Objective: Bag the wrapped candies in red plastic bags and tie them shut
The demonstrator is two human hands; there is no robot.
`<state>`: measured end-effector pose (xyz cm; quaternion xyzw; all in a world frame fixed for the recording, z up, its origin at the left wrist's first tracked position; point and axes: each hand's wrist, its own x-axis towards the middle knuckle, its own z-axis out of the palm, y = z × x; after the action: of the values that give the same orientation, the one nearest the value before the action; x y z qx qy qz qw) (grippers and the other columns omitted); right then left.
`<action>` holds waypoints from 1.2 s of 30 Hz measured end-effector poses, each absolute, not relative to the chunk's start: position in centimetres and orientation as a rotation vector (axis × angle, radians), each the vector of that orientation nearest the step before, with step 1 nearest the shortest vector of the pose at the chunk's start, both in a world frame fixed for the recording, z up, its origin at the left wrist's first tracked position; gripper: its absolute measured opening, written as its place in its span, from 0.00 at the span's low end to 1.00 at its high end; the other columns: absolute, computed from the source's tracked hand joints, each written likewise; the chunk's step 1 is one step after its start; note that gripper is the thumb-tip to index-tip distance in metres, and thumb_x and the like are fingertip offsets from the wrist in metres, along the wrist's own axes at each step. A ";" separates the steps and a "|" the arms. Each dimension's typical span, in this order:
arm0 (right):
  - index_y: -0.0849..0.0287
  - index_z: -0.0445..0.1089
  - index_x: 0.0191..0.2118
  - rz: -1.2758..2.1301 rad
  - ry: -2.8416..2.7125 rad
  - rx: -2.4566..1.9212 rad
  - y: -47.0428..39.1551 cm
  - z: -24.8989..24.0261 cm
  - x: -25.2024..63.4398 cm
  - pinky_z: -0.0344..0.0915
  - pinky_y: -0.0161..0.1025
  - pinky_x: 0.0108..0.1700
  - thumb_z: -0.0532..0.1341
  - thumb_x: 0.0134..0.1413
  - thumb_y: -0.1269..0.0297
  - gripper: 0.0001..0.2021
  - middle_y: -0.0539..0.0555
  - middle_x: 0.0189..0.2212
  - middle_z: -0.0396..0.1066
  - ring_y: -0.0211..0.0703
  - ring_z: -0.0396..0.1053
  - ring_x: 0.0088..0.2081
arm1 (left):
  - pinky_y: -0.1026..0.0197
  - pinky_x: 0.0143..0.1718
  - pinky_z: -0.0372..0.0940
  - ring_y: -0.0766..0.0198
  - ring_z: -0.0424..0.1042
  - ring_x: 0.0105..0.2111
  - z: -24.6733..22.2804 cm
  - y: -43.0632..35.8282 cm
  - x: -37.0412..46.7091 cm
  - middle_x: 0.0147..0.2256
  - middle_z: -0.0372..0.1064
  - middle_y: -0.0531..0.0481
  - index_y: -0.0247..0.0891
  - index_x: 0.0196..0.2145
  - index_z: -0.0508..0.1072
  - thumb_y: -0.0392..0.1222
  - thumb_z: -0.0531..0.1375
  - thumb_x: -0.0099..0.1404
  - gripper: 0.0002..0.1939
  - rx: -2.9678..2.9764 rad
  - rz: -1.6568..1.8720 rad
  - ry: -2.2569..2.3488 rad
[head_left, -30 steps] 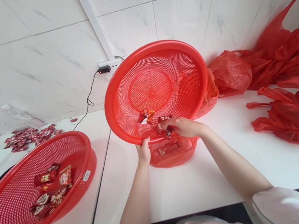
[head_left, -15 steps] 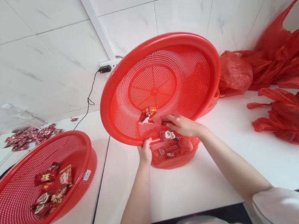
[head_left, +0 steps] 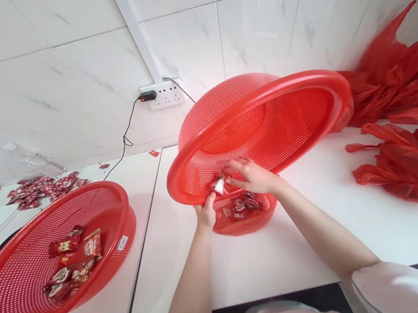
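Left hand [head_left: 207, 215]: clamped on lower rim of tilted basket [head_left: 223, 96]
Right hand [head_left: 254, 176]: fingers apart, reaching inside
Blurred packets [head_left: 220, 185]: between left thumb and right fingertips; long axis unclear
Red bag [head_left: 240, 227]: below rim, mid-worktop [head_left: 251, 267]

white marbled tiles [head_left: 100, 78], pale reflections

A white table [head_left: 172, 269] carries red baskets [head_left: 116, 235], red plastic bags [head_left: 414, 165] and small wrapped packets [head_left: 44, 190].
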<state>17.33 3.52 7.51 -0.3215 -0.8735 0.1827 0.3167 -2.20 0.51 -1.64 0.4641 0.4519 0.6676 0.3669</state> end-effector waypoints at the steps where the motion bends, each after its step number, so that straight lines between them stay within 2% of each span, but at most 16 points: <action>1: 0.55 0.65 0.57 0.475 -2.346 -0.862 3.6 7.4 17.4 0.59 0.57 0.59 0.56 0.62 0.62 0.18 0.58 0.52 0.70 0.51 0.67 0.54 | 0.50 0.56 0.63 0.52 0.71 0.49 -1.5 0.5 -2.3 0.45 0.74 0.45 0.37 0.40 0.77 0.45 0.63 0.57 0.14 1.196 1.729 1.166; 4: 0.58 0.72 0.46 0.403 -2.319 -0.879 3.8 7.5 17.9 0.64 0.51 0.55 0.56 0.62 0.65 0.11 0.59 0.48 0.71 0.50 0.69 0.51 | 0.52 0.55 0.63 0.53 0.71 0.48 -1.2 0.6 -2.5 0.44 0.74 0.46 0.38 0.39 0.77 0.45 0.64 0.56 0.13 1.157 1.783 1.217; 7: 0.57 0.71 0.45 0.250 -2.061 -0.874 3.5 8.3 18.4 0.65 0.48 0.55 0.54 0.63 0.68 0.10 0.59 0.49 0.70 0.47 0.68 0.51 | 0.54 0.53 0.64 0.55 0.71 0.47 -0.9 0.7 -2.6 0.45 0.74 0.47 0.39 0.39 0.76 0.43 0.64 0.56 0.13 1.083 1.830 1.254; 9: 0.55 0.70 0.45 0.053 -1.783 -0.922 3.2 9.0 18.8 0.63 0.51 0.56 0.55 0.62 0.67 0.09 0.58 0.48 0.69 0.48 0.66 0.53 | 0.54 0.52 0.65 0.55 0.71 0.47 -0.7 0.7 -2.6 0.45 0.74 0.47 0.39 0.40 0.76 0.43 0.63 0.56 0.13 0.998 1.845 1.263; 11: 0.54 0.66 0.50 -0.126 -1.457 -1.019 3.0 9.6 19.1 0.58 0.57 0.59 0.57 0.60 0.64 0.13 0.60 0.52 0.65 0.52 0.61 0.58 | 0.54 0.50 0.66 0.55 0.71 0.47 -0.3 0.8 -2.5 0.45 0.73 0.48 0.40 0.41 0.75 0.42 0.63 0.56 0.14 0.886 1.863 1.245; 13: 0.54 0.59 0.58 -0.140 -1.248 -1.099 3.2 9.8 19.4 0.54 0.61 0.61 0.61 0.56 0.60 0.24 0.62 0.60 0.57 0.56 0.53 0.64 | 0.55 0.45 0.68 0.55 0.72 0.47 0.2 0.9 -2.4 0.45 0.73 0.48 0.41 0.43 0.73 0.42 0.62 0.55 0.16 0.776 1.863 1.174; 14: 0.55 0.56 0.60 -0.059 -1.220 -1.122 3.4 9.9 19.6 0.55 0.62 0.61 0.63 0.54 0.58 0.29 0.63 0.62 0.54 0.57 0.51 0.65 | 0.55 0.42 0.68 0.55 0.72 0.46 0.5 0.9 -2.4 0.45 0.72 0.49 0.42 0.44 0.72 0.42 0.62 0.55 0.18 0.735 1.847 1.116; 16: 0.56 0.58 0.59 0.282 -1.272 -1.146 3.9 9.8 20.0 0.60 0.60 0.58 0.64 0.51 0.54 0.31 0.63 0.60 0.59 0.58 0.57 0.62 | 0.56 0.38 0.68 0.55 0.73 0.44 1.3 0.8 -2.3 0.44 0.72 0.48 0.42 0.45 0.71 0.43 0.61 0.54 0.19 0.696 1.775 0.999; 19: 0.60 0.68 0.48 1.013 -1.282 -1.148 4.2 9.9 20.5 0.72 0.54 0.47 0.63 0.53 0.53 0.20 0.61 0.45 0.74 0.55 0.73 0.47 | 0.56 0.35 0.67 0.54 0.73 0.42 2.4 0.7 -2.5 0.43 0.73 0.44 0.41 0.45 0.70 0.50 0.61 0.55 0.21 0.742 1.673 0.864; 21: 0.60 0.69 0.42 1.267 -1.140 -1.114 4.1 10.2 20.7 0.76 0.49 0.37 0.61 0.54 0.54 0.15 0.58 0.38 0.77 0.51 0.76 0.37 | 0.57 0.34 0.66 0.54 0.73 0.40 3.0 0.7 -3.0 0.42 0.72 0.42 0.40 0.46 0.69 0.60 0.58 0.56 0.26 0.777 1.746 0.803; 23: 0.58 0.69 0.41 1.299 -0.973 -1.052 3.9 10.7 20.7 0.77 0.43 0.31 0.61 0.54 0.59 0.11 0.55 0.35 0.77 0.46 0.76 0.32 | 0.59 0.31 0.64 0.57 0.72 0.35 3.4 0.8 -4.2 0.40 0.71 0.43 0.42 0.50 0.65 0.65 0.53 0.58 0.30 0.735 1.957 0.854; 24: 0.57 0.68 0.41 1.302 -0.898 -1.021 3.8 11.0 20.7 0.77 0.40 0.29 0.61 0.54 0.61 0.09 0.53 0.34 0.77 0.44 0.76 0.31 | 0.61 0.28 0.63 0.60 0.71 0.32 3.5 0.9 -5.0 0.39 0.71 0.44 0.43 0.52 0.61 0.64 0.52 0.60 0.30 0.667 2.088 0.948; 27: 0.57 0.67 0.40 1.382 -0.699 -0.953 3.8 11.8 20.8 0.77 0.36 0.29 0.59 0.54 0.67 0.07 0.49 0.31 0.77 0.39 0.75 0.29 | 0.65 0.23 0.55 0.68 0.65 0.24 3.9 1.3 -8.2 0.43 0.66 0.48 0.45 0.51 0.54 0.48 0.54 0.59 0.23 0.346 2.376 1.363; 30: 0.56 0.66 0.39 1.399 -0.591 -0.877 4.1 12.0 21.3 0.77 0.34 0.30 0.58 0.54 0.69 0.06 0.47 0.31 0.76 0.36 0.75 0.28 | 0.66 0.21 0.53 0.71 0.62 0.24 4.0 1.5 -10.9 0.47 0.61 0.48 0.45 0.43 0.51 0.42 0.51 0.57 0.16 0.253 2.439 1.564; 33: 0.55 0.65 0.39 1.358 -0.587 -0.820 4.2 12.1 21.8 0.78 0.34 0.33 0.59 0.54 0.69 0.06 0.47 0.34 0.76 0.35 0.75 0.29 | 0.66 0.20 0.50 0.72 0.58 0.21 4.2 1.5 -11.3 0.41 0.60 0.51 0.45 0.40 0.48 0.44 0.49 0.59 0.13 0.395 2.403 1.597; 36: 0.56 0.65 0.40 1.362 -0.589 -0.802 3.8 12.4 22.0 0.78 0.36 0.35 0.59 0.54 0.70 0.07 0.48 0.35 0.76 0.35 0.75 0.31 | 0.66 0.19 0.48 0.73 0.55 0.18 4.2 1.4 -9.3 0.35 0.60 0.55 0.44 0.38 0.49 0.43 0.51 0.59 0.12 0.521 2.410 1.567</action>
<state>21.97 3.84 12.42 -0.3553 -0.2610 0.6030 0.6648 -9.30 1.43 4.21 0.1771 0.5332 0.8199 0.1097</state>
